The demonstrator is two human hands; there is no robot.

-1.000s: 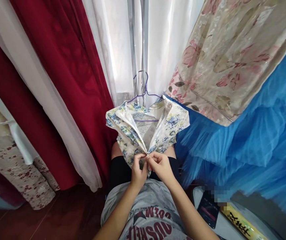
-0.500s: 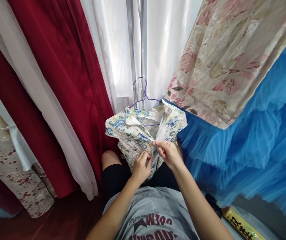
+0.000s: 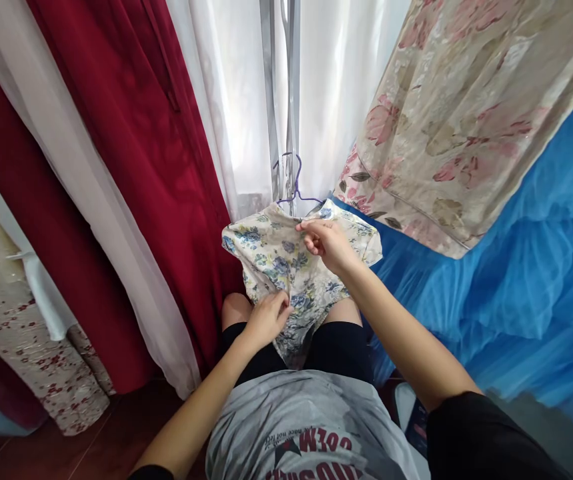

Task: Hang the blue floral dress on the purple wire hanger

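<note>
Right hand, head view: fingers pinched shut on the upper edge of a small blue-and-yellow floral-print fabric garment, close to its neckline and just below the hook of a thin purple wire hanger. Left hand: fingers curled closed on the lower part of the same garment, gripping the cloth above the person's knees. The garment hangs on the hanger against a vertical silver metal pole and drapes down between the two hands, its hem reaching the black shorts. Behind the pole hangs a sheer white curtain. Left of the garment hangs a deep red velvet-like drape, touching its left sleeve. To the right, a beige fabric with pink flower print hangs above a bright blue pleated tulle skirt, which lies just beside the garment's right sleeve. A grey printed T-shirt fills the lower centre. A dark brown wooden floor shows at lower left.
</note>
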